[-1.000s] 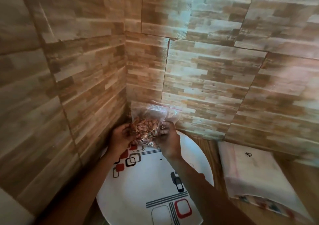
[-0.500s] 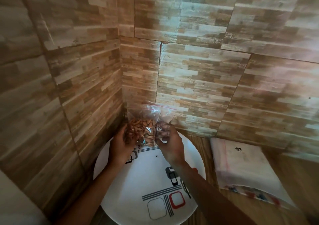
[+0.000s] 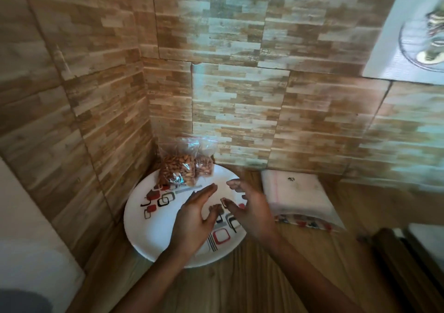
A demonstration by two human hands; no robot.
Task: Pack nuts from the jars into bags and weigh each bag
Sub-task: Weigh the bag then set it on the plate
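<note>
Grip check: your left hand (image 3: 194, 219) is flat with the fingers straight and holds nothing. Your right hand (image 3: 252, 211) hovers beside it, fingers loosely curled, also empty. Both are over the middle of the plate (image 3: 149, 226), apart from the bags.

Task items: two clear bags of nuts stand at the plate's far edge, in the corner, leaning on the wood-pattern wall (image 3: 240, 120). The bigger bag (image 3: 177, 168) is on the left and the smaller bag (image 3: 204, 166) touches it on the right. Each has a red seal strip at the top; you cannot tell from here whether they are pressed fully closed. No jars or scale in view.

Step in hand, as I read it: packed bags are parked and the next empty bag is to be fetched. The pale flat stack (image 3: 295, 192) just right of the plate, on the wooden surface (image 3: 240, 284), looks like spare bags, but that is not certain.

Doing it well:
- Leave the pair propped. They lean on the wall and on each other, so reach round them, not across.
- Take one sheet only, pinched at a corner; thin film probably clings.
- Check the seals before moving the bags; an open strip would spill nuts if a bag tips.
- Keep weighed and unweighed bags apart.
</note>
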